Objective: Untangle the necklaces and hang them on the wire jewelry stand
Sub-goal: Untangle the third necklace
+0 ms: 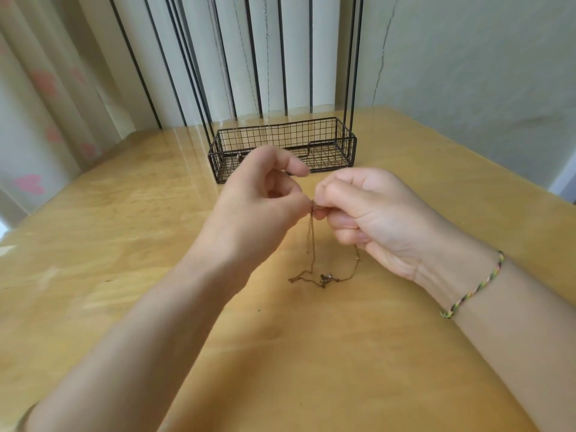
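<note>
A thin gold-brown necklace chain (311, 244) hangs from my fingertips, its lower loops and a small pendant (325, 279) lying tangled on the wooden table (124, 244). My left hand (258, 201) pinches the chain at the top between thumb and forefinger. My right hand (367, 210) pinches the same spot from the other side, and a strand runs down from under its palm. Behind them stands the black wire jewelry stand (280, 148) with a mesh basket base and tall uprights. Thin chains (266, 73) hang from its top, which is out of frame.
A curtain with pink heart prints (40, 120) hangs at the left, a pale wall at the right. The table's far edge runs just behind the stand. A braided bracelet (473, 285) circles my right wrist.
</note>
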`<state>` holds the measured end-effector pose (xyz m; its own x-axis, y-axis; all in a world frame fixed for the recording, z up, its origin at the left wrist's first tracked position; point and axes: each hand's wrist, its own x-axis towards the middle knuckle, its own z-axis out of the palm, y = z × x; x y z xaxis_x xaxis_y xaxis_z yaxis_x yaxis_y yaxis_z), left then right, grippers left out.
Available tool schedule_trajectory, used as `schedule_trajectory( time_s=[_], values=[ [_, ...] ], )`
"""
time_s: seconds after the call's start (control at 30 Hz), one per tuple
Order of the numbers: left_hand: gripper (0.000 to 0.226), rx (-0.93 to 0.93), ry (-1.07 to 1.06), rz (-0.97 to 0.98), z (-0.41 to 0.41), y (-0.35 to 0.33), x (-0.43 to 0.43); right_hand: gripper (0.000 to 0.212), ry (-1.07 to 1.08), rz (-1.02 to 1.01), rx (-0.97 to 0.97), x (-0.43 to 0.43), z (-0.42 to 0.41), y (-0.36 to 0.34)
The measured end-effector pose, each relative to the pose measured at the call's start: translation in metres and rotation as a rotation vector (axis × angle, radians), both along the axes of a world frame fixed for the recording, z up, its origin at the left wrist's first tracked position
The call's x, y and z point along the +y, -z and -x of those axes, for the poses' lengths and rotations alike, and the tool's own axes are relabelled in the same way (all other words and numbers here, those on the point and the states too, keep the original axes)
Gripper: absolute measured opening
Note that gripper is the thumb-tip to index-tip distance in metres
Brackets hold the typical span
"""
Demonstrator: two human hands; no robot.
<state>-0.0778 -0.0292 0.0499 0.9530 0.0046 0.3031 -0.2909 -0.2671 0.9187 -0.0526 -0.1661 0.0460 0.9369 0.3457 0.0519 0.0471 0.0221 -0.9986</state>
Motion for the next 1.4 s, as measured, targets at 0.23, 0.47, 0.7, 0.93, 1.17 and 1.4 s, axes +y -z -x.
schedule_trajectory(
  time_s=[0.23, 0.47, 0.7, 0.93, 1.17, 1.4],
  values=[
    [0.027, 0.326, 0.007, 0.775, 0.002, 0.013, -0.009, 0.008, 0.014, 0.034, 0.015, 0.003, 0.002, 0.001],
    [0.024, 0.293, -0.008, 0.788, 0.007, 0.019, -0.014, 0.014, 0.092, -0.075, -0.004, 0.005, 0.001, 0.004],
    [0.014, 0.202, -0.079, 0.296, 0.007, 0.024, -0.013, 0.011, 0.103, 0.100, -0.177, 0.006, 0.000, 0.015],
    [0.015, 0.113, -0.191, 0.184, 0.007, 0.022, -0.011, 0.020, 0.074, 0.076, -0.114, 0.009, 0.002, 0.014],
    [0.017, 0.393, 0.048, 0.590, 0.003, 0.018, 0.000, 0.020, 0.031, 0.126, -0.117, 0.006, 0.003, 0.011],
    [0.020, 0.289, 0.035, 0.520, 0.004, 0.019, 0.002, 0.019, 0.045, 0.138, -0.117, 0.006, 0.003, 0.012]
  ],
)
